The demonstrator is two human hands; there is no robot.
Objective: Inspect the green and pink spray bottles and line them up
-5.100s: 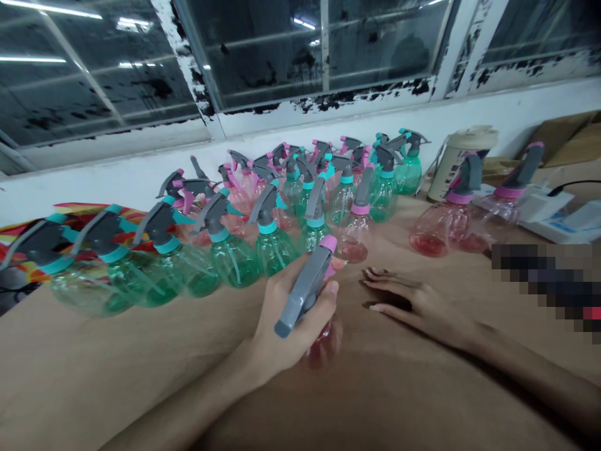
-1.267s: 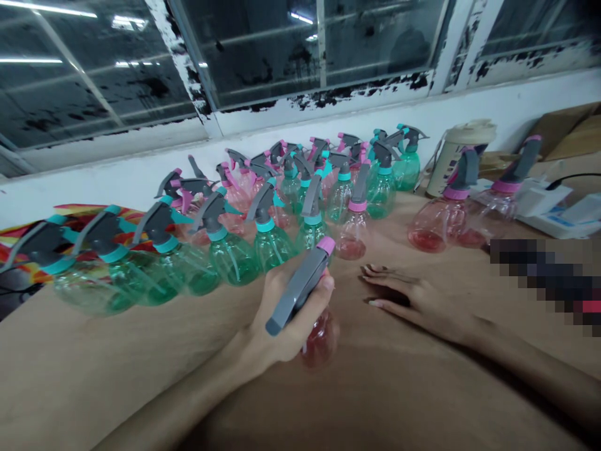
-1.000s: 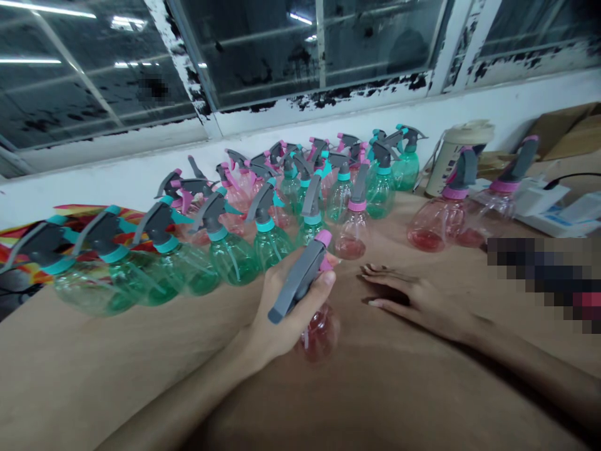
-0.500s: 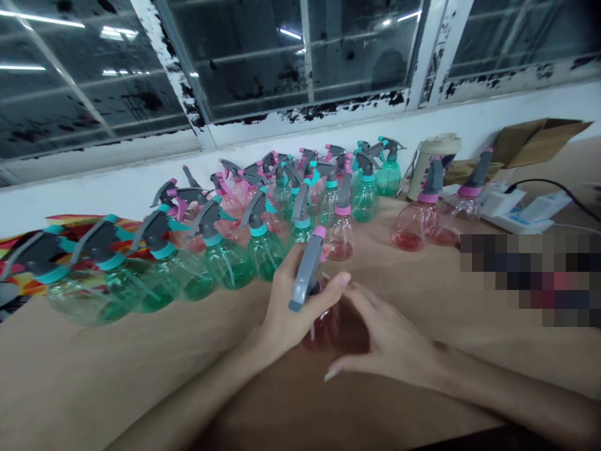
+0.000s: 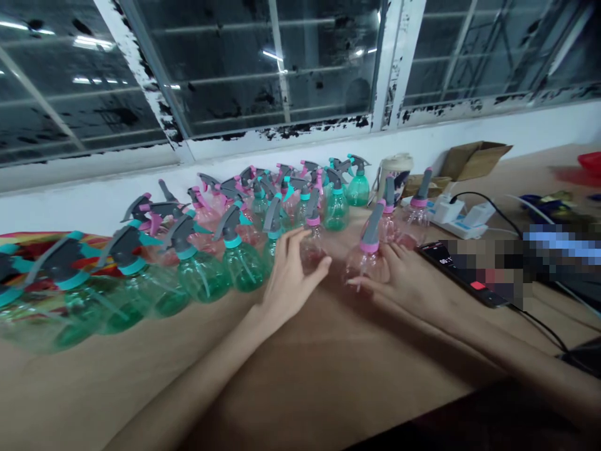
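My right hand [image 5: 408, 279] is wrapped around the body of a pink-collared spray bottle [image 5: 367, 258], which has a grey trigger head and stands upright on the table. My left hand [image 5: 293, 269] has its fingers apart and holds nothing. Just beyond the left fingers is another pink spray bottle [image 5: 313, 241], partly covered by them; whether they touch it I cannot tell. Behind the held bottle are two more pink spray bottles, one in front [image 5: 389, 210] and one farther right [image 5: 417, 219]. Green spray bottles [image 5: 244, 266] line the table left of my left hand.
Several pink spray bottles [image 5: 201, 207] crowd against the wall with green ones. A cream container [image 5: 394, 172], an open cardboard box [image 5: 474, 160] and a power strip [image 5: 462, 222] with chargers stand at the back right. A phone [image 5: 462, 275] lies beside my right forearm.
The pink spray bottle moved right from between both hands to beside the other pink ones. My left hand let go of it and opened; my right hand closed around it. The view turned right.
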